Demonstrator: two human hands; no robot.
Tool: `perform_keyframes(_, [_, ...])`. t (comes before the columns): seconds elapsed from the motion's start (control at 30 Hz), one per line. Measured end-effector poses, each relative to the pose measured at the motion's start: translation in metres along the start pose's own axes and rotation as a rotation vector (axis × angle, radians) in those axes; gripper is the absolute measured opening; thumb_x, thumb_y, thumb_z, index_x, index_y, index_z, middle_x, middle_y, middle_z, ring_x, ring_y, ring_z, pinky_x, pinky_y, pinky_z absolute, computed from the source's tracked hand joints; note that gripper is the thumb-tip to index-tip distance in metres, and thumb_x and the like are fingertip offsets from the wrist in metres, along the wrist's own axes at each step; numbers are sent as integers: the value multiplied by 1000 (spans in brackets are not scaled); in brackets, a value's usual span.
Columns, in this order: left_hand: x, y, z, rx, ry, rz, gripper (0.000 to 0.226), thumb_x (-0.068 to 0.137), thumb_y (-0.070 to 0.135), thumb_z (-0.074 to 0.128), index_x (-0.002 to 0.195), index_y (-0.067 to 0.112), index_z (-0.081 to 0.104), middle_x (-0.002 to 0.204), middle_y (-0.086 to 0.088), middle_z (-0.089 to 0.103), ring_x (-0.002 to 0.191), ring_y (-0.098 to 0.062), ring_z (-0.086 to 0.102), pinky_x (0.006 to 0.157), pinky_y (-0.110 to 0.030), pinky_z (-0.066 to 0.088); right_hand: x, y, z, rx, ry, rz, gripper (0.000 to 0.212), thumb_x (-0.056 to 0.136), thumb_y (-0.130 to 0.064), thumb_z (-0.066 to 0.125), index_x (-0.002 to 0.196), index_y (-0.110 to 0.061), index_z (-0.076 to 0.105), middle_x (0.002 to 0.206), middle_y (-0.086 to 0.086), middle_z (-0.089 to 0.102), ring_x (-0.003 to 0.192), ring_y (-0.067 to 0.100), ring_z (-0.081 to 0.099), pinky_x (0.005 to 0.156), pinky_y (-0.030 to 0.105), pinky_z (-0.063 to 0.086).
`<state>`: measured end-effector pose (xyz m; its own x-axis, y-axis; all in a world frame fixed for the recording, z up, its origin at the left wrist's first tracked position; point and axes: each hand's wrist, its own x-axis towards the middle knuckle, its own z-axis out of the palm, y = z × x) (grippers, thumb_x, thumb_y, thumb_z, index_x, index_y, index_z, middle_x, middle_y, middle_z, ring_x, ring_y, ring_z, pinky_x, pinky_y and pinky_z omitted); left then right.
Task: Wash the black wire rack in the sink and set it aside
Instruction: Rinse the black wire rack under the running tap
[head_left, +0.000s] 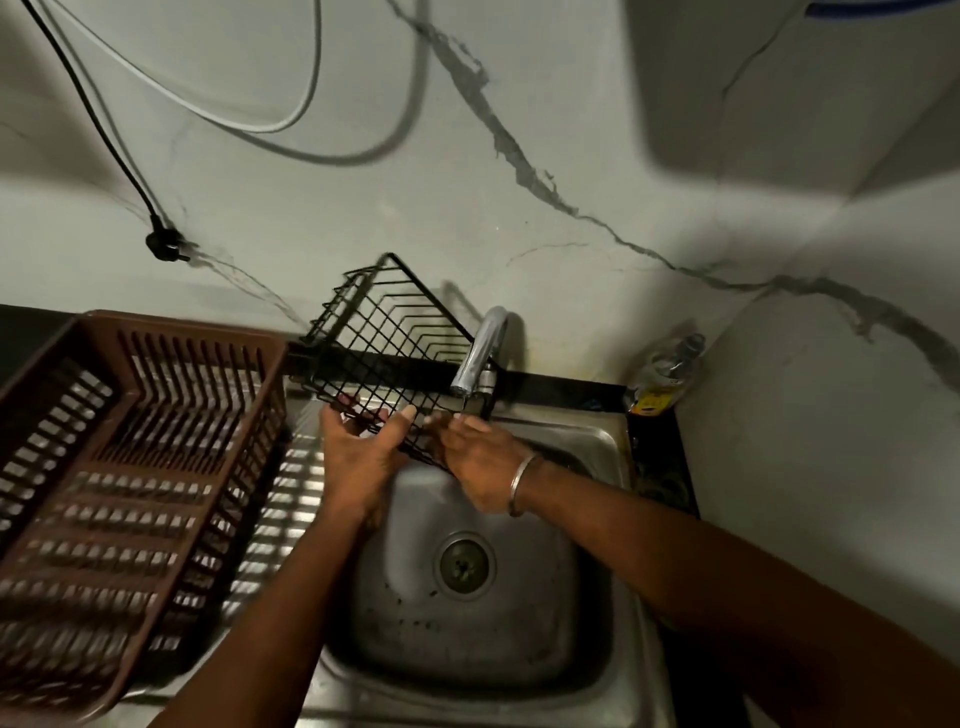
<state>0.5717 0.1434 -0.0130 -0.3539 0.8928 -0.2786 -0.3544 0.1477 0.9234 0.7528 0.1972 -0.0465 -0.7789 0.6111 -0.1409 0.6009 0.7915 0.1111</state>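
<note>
The black wire rack (387, 343) is held tilted above the back of the steel sink (467, 597), its upper corner against the wall. My left hand (358, 452) grips its lower edge from below, fingers curled through the wires. My right hand (478, 462), with a metal bangle on the wrist, holds the rack's lower right corner just under the chrome tap (480, 353). Whether water runs from the tap cannot be told.
A brown plastic dish basket (119, 493) sits on the draining board left of the sink. A clear bottle with a yellow label (662, 379) stands at the back right corner. Cables and a black plug (163, 241) hang on the wall.
</note>
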Motion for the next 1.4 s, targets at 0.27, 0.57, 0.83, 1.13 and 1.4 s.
perform_keyframes(0.27, [-5, -7, -11, 140, -27, -19, 57, 83, 20, 90, 124, 28, 51, 122, -6, 71, 110, -31, 73, 83, -57, 63, -6, 25, 10, -170, -95, -117, 80, 73, -23, 76, 149, -16, 51, 154, 8, 50, 147, 35, 39, 123, 51, 22])
perform_keyframes(0.57, [6, 2, -4, 127, -16, 4, 67, 72, 31, 97, 121, 31, 51, 122, -4, 71, 111, -32, 74, 83, -56, 64, -2, 12, 9, -139, -53, -64, 78, 85, -21, 64, 158, -22, 36, 159, -2, 45, 152, 33, 30, 123, 53, 21])
perform_keyframes(0.83, [6, 6, -4, 189, -28, 13, 60, 81, 25, 92, 124, 29, 52, 119, 2, 68, 110, -30, 72, 80, -47, 64, -9, 11, 11, 13, 16, 57, 80, 75, -17, 74, 151, -13, 48, 158, 11, 44, 147, 29, 40, 125, 46, 26])
perform_keyframes(1.13, [-3, 20, -5, 241, -23, 0, 88, 66, 62, 93, 137, 39, 45, 133, 1, 60, 119, -23, 64, 94, -48, 58, -15, 10, 7, 19, 3, 53, 62, 79, -16, 76, 138, -18, 61, 145, 4, 60, 132, 30, 57, 104, 42, 52])
perform_keyframes(1.4, [-12, 8, -17, 402, 22, 60, 107, 68, 61, 93, 155, 54, 31, 155, 3, 47, 143, -23, 47, 113, -56, 48, -2, -25, -5, 270, 161, 141, 29, 88, -13, 64, 116, -19, 68, 106, 6, 74, 90, 32, 72, 72, 39, 59])
